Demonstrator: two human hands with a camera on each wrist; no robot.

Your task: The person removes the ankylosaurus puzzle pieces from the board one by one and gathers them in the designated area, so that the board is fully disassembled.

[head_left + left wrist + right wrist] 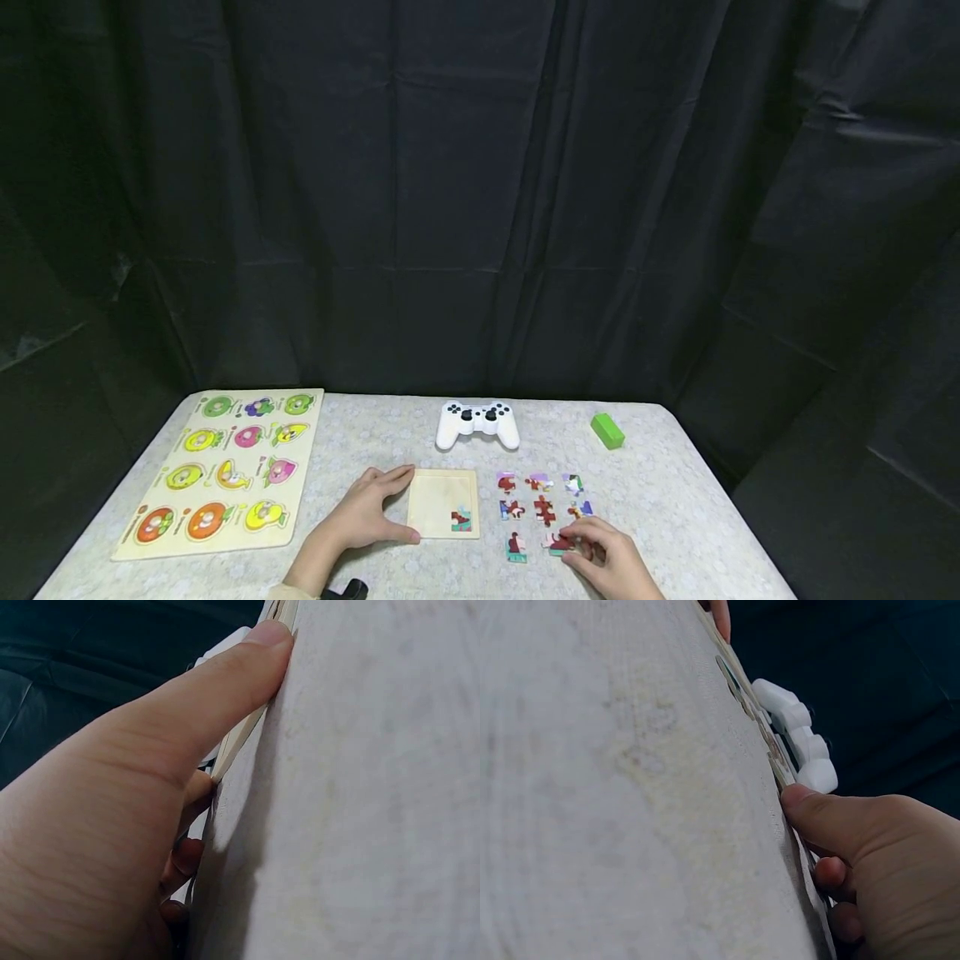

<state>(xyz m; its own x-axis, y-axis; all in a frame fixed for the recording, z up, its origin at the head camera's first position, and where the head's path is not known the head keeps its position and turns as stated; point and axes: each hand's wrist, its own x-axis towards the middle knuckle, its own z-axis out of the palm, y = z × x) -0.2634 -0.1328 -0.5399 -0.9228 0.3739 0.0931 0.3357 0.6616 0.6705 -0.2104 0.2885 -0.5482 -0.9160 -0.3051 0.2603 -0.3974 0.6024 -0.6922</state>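
My left hand (367, 510) holds the left side of a square wooden puzzle tray (431, 500), the index finger at its upper left corner and the thumb at its lower left. One jigsaw piece (461, 521) lies in the tray's lower right corner. To the right of the tray, my right hand (609, 557) pinches a red and green jigsaw piece (557, 542) by its right side, at table level. Several loose pieces lie in rows around it, among them a red one (544, 510) and one with a green base (516, 547). In the right wrist view, the thumb (799, 796) touches the piece's edge.
A white game controller (477, 423) lies behind the tray, and a green block (607, 431) stands at the back right. On the left is a large fruit puzzle board (300, 500). Dark cloth (480, 208) hangs behind the patterned tabletop (675, 500).
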